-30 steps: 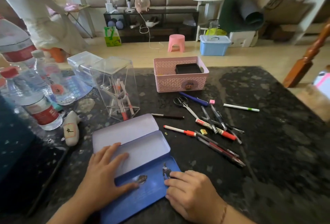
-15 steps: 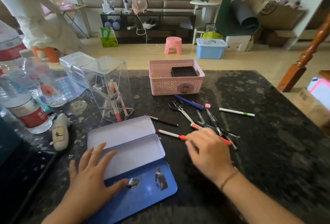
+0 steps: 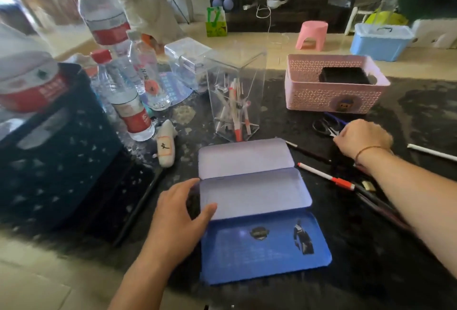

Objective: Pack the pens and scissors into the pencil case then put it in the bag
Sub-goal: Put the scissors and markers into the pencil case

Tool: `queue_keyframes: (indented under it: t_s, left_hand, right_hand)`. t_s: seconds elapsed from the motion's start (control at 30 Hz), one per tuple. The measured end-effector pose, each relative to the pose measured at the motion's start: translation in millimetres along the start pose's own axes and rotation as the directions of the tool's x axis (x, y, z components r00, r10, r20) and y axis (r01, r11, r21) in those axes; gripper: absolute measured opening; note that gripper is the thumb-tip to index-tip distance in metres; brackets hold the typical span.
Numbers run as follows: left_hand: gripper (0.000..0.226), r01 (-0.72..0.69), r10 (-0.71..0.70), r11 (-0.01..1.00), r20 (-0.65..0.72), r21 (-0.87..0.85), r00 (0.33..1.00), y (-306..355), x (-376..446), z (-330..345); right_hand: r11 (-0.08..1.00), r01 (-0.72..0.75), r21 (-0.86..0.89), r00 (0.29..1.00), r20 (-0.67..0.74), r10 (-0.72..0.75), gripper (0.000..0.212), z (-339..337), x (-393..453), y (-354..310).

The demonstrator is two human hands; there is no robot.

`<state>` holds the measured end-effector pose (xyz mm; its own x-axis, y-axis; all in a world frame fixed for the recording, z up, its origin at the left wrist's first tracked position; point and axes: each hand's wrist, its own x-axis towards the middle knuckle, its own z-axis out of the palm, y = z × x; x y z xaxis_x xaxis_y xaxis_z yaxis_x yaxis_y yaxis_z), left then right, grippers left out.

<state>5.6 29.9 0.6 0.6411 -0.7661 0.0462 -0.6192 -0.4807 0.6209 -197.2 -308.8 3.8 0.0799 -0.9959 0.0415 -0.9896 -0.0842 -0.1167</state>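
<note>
At lower centre of the frame, an open pencil case lies unfolded on the dark speckled surface, its blue lid nearest the camera. Against its left edge rests the left hand, fingers loosely spread, thumb on the tray rim. Right of the case, a red-and-white pen and darker pens lie loose. Farther right, the right hand is curled over the scissors; whether its fingers pinch them cannot be told. Beyond, a clear pen holder stands at centre, a pink basket at upper right, water bottles at left.
</note>
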Motion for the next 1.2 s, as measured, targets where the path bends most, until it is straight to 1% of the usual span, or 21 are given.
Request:
queue_keyframes:
  t_s: [0.07, 0.13, 0.17, 0.2, 0.23, 0.27, 0.3, 0.33, 0.4, 0.43, 0.47, 0.5, 0.57, 0.6, 0.67, 0.83, 0.9, 1.03, 1.13, 1.2]
  left_hand:
    - [0.054, 0.025, -0.025, 0.999, 0.008, -0.03, 1.0, -1, 0, -3]
    - [0.046, 0.063, -0.062, 0.993, 0.015, -0.097, 0.998, 1, -1, -4]
    - [0.042, 0.08, -0.079, 0.99, 0.014, -0.114, 0.997, 1, 0, -4]
    - [0.039, 0.094, -0.094, 0.987, 0.007, -0.13, 0.996, 0, 0, -4]
    - [0.036, 0.106, -0.108, 0.984, 0.001, -0.144, 0.994, -1, 1, -4]
    - [0.033, 0.122, -0.124, 0.979, -0.007, -0.165, 0.992, -2, 3, -5]
    - [0.029, 0.137, -0.143, 0.973, -0.017, -0.186, 0.99, -4, 6, -5]
    - [0.026, 0.149, -0.157, 0.968, -0.025, -0.201, 0.987, -5, 9, -5]
    - [0.021, 0.141, -0.154, 0.965, -0.042, -0.22, 0.987, -5, 14, -4]
    - [0.019, 0.13, -0.145, 0.961, -0.045, -0.246, 0.988, -5, 15, -3]
    - [0.02, 0.119, -0.136, 0.952, -0.044, -0.281, 0.99, -4, 15, -2]
    - [0.022, 0.105, -0.123, 0.945, -0.039, -0.31, 0.992, -3, 15, -1]
    - [0.026, 0.058, -0.072, 0.951, -0.035, -0.303, 0.997, -2, 14, 2]
    - [0.027, 0.029, -0.04, 0.96, -0.034, -0.28, 0.999, -3, 13, 3]
    - [0.028, -0.017, 0.01, 0.967, -0.026, -0.254, 1.0, -5, 15, 5]
    - [0.037, -0.009, 0.007, 0.964, -0.007, -0.266, 1.0, -8, 18, 6]
    - [0.038, -0.032, 0.03, 0.973, -0.011, -0.228, 0.999, -7, 19, 5]
    - [0.036, -0.081, 0.074, 0.982, -0.048, -0.173, 0.996, -3, 20, 5]
    - [0.033, -0.106, 0.099, 0.987, -0.061, -0.123, 0.993, 0, 20, 7]
    - [0.031, -0.127, 0.12, 0.986, -0.065, -0.107, 0.991, 1, 21, 10]
  right_hand:
    - [0.992, -0.021, 0.126, 0.998, 0.06, 0.014, 0.026, -8, 2, 1]
    - [0.971, 0.009, 0.237, 0.997, 0.076, -0.027, 0.02, -19, 1, 3]
    - [0.963, 0.036, 0.268, 0.998, 0.037, -0.048, 0.019, -27, -4, 4]
    - [0.959, 0.083, 0.27, 0.996, -0.046, -0.074, 0.018, -35, -11, 3]
    - [0.95, 0.16, 0.268, 0.98, -0.156, -0.121, 0.019, -42, -22, 1]
    - [0.917, 0.275, 0.29, 0.946, -0.252, -0.204, 0.018, -48, -38, -2]
    - [0.853, 0.401, 0.333, 0.902, -0.304, -0.306, 0.014, -54, -57, -8]
    - [0.765, 0.513, 0.388, 0.856, -0.294, -0.425, 0.008, -58, -80, -16]
    - [0.606, 0.652, 0.456, 0.73, -0.162, -0.664, 0.01, -58, -123, -35]
    - [0.56, 0.681, 0.472, 0.668, -0.088, -0.739, 0.01, -52, -139, -45]
    - [0.546, 0.691, 0.474, 0.627, -0.017, -0.779, 0.008, -44, -150, -53]
    - [0.552, 0.688, 0.471, 0.602, 0.054, -0.797, 0.008, -36, -158, -60]
    - [0.569, 0.664, 0.484, 0.565, 0.173, -0.807, 0.013, -19, -165, -71]
    - [0.571, 0.658, 0.49, 0.544, 0.215, -0.811, 0.014, -10, -166, -74]
    - [0.561, 0.671, 0.485, 0.512, 0.244, -0.824, 0.014, 1, -167, -80]
    - [0.539, 0.729, 0.422, 0.49, 0.227, -0.842, 0.023, 6, -164, -91]
    - [0.523, 0.76, 0.387, 0.476, 0.217, -0.852, 0.026, 3, -165, -93]
    - [0.455, 0.866, 0.208, 0.435, 0.137, -0.89, 0.027, -1, -176, -97]
    - [0.461, 0.864, 0.202, 0.448, 0.111, -0.887, 0.028, -3, -181, -97]
    - [0.442, 0.868, 0.224, 0.438, 0.073, -0.896, 0.028, -2, -182, -94]
